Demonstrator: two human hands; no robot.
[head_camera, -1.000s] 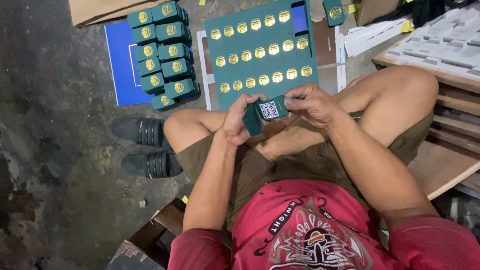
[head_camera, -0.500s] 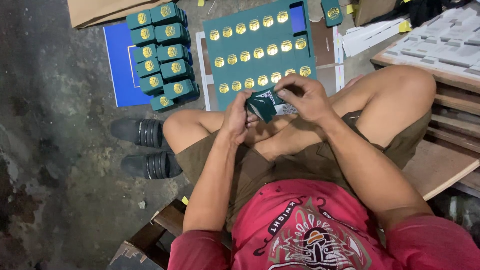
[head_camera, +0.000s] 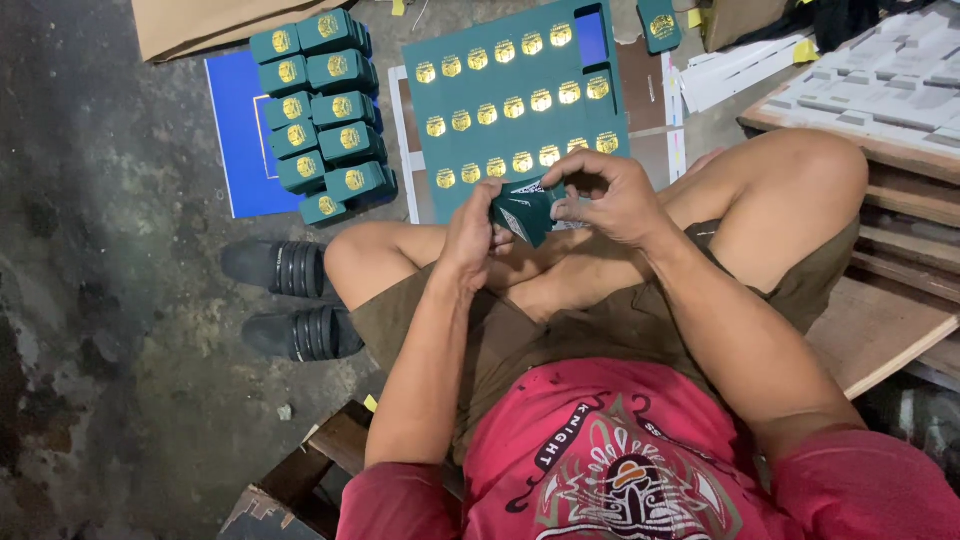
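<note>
Both the left hand (head_camera: 475, 232) and right hand (head_camera: 610, 200) stay clamped on the small green carton (head_camera: 527, 208) at frame centre, now tilted, its barcode face turned away.

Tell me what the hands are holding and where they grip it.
A small dark green cardboard box, held between both hands: left hand at its left end, right hand on its top and right side.
</note>
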